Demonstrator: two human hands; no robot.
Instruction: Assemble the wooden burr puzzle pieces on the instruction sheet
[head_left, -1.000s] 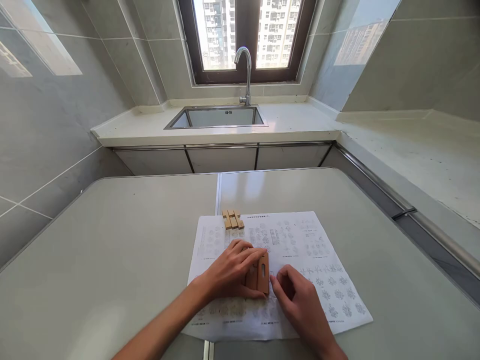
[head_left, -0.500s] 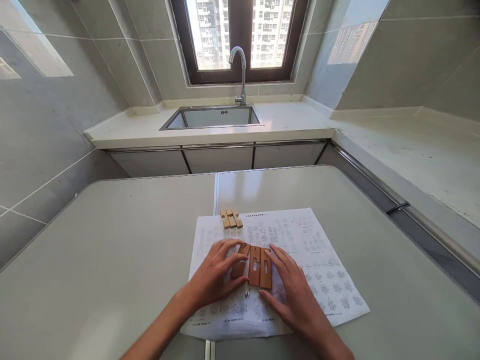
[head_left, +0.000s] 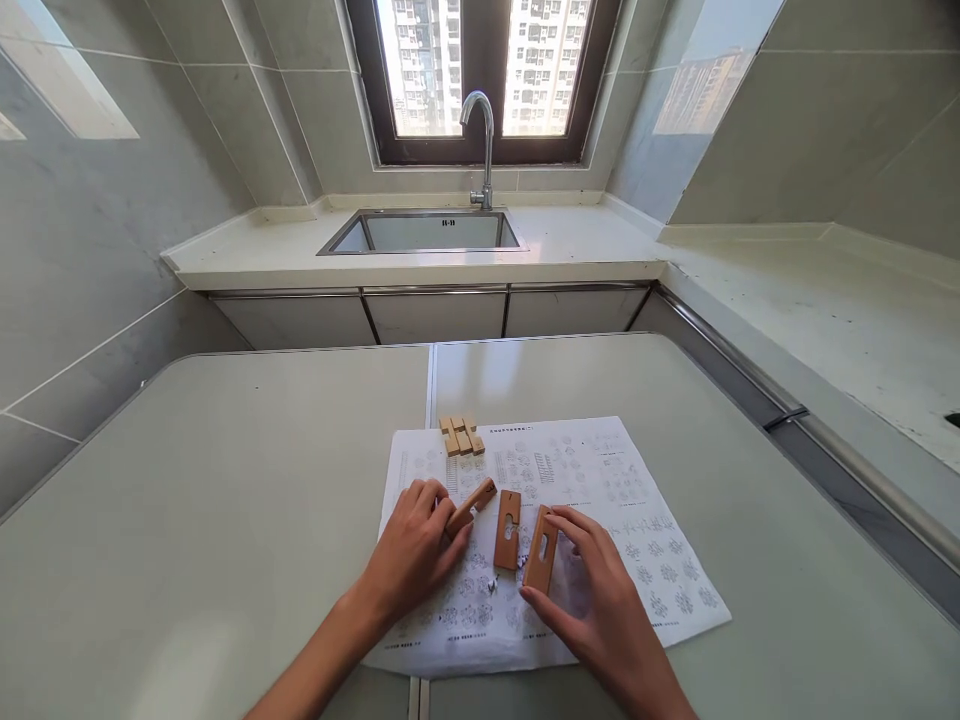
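1. Head view: your left hand [head_left: 416, 545] rests on the printed sheet [head_left: 637, 540], fingers curled, pinching the near end of a brown wooden bar [head_left: 470, 506] between thumb and forefinger. The bar slants up and away to the right, its far end off the paper.
2. Your right hand [head_left: 596, 600] is on the same sheet, thumb and fingers closed on a slotted wooden piece [head_left: 541, 561], holding it by its long edges. The piece is tilted, with its near end touching the paper.
3. Between your hands a second slotted piece [head_left: 508, 530] lies flat on the sheet, not touched by either hand. It sits just beside the piece in your right hand and near the bar in your left.
4. A small cluster of pale wooden blocks [head_left: 461, 437] sits at the far edge of the sheet, toward its far left corner, well apart from both hands.
5. The sheet lies near the front edge of the table [head_left: 225, 500], about at the middle, across the seam that divides the table top. Its near left corner reaches the front edge.
6. Beyond the table, the worktop [head_left: 585, 245] runs along the far wall, with a steel sink [head_left: 420, 232] set into it and a curved tap [head_left: 480, 140] at its back edge under the window [head_left: 480, 70].
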